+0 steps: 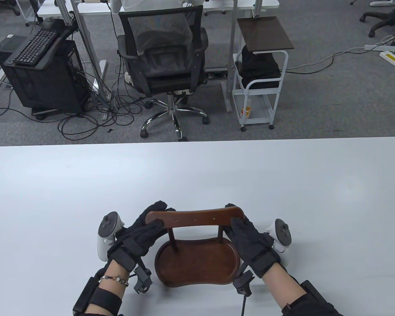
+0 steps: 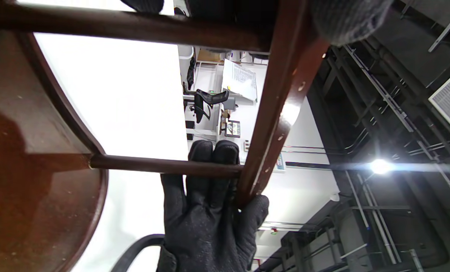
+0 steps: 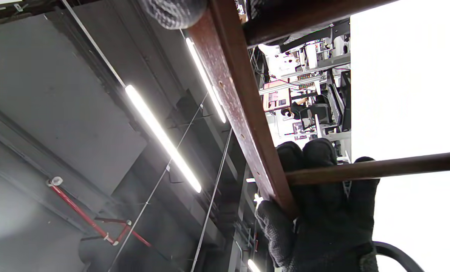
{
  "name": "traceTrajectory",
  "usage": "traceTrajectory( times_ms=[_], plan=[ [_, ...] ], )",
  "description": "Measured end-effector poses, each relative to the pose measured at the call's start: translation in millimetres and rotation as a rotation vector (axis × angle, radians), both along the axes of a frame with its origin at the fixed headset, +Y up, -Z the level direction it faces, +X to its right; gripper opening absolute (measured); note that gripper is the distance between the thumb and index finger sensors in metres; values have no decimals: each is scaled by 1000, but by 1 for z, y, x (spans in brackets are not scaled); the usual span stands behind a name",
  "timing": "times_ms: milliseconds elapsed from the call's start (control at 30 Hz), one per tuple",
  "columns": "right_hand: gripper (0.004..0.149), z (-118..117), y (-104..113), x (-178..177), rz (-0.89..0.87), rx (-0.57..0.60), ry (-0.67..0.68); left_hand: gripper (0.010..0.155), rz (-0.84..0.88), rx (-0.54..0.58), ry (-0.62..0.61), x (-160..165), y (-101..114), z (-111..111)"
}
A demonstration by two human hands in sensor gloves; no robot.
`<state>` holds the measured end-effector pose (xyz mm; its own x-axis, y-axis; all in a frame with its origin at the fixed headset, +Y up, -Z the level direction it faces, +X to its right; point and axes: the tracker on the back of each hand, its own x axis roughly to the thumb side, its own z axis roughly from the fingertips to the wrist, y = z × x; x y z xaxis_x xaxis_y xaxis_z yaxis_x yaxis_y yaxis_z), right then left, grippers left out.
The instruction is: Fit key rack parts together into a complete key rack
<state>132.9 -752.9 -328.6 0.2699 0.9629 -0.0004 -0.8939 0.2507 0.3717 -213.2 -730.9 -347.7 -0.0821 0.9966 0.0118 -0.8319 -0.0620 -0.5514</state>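
Observation:
The dark brown wooden key rack stands near the table's front edge. It has a kidney-shaped tray base (image 1: 197, 266), two thin posts (image 1: 172, 238) and a curved top bar (image 1: 194, 217) with small holes. My left hand (image 1: 148, 223) grips the bar's left end and my right hand (image 1: 242, 227) grips its right end. In the left wrist view the bar (image 2: 281, 105), a post (image 2: 164, 165) and the tray (image 2: 20, 151) show, with my right hand (image 2: 209, 211) behind. In the right wrist view the bar (image 3: 243, 113) and a post (image 3: 376, 168) show in front of my left hand (image 3: 323, 219).
The white table (image 1: 197, 171) stretches wide around the rack. Beyond its far edge stand an office chair (image 1: 164, 62), a white cart (image 1: 260, 75) and a computer tower (image 1: 42, 75).

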Motion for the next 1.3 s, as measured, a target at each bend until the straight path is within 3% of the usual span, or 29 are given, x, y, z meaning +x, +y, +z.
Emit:
traceTrajectory(
  times_ms=[133,333,500,700,767,933,1000,1300],
  plan=[
    [77,7,-3,9,53,-3,-28,80,-109,28,55,-13,1,10],
    [79,24,1,35,157,12,-81,84,-74,22,128,-46,0,34],
    [77,35,8,59,294,69,-147,78,-153,80,253,-66,14,48],
    [67,45,12,87,422,50,-303,64,-282,119,417,-70,18,59],
    [64,45,14,92,521,60,-364,60,-369,134,492,-69,17,62],
    [61,47,14,92,861,104,-369,61,-746,237,532,-62,18,65],
    [61,49,13,88,1039,144,-356,63,-881,258,529,-58,17,66],
    [67,55,17,68,1541,379,-339,71,-1361,416,439,-48,8,64]
  ],
)
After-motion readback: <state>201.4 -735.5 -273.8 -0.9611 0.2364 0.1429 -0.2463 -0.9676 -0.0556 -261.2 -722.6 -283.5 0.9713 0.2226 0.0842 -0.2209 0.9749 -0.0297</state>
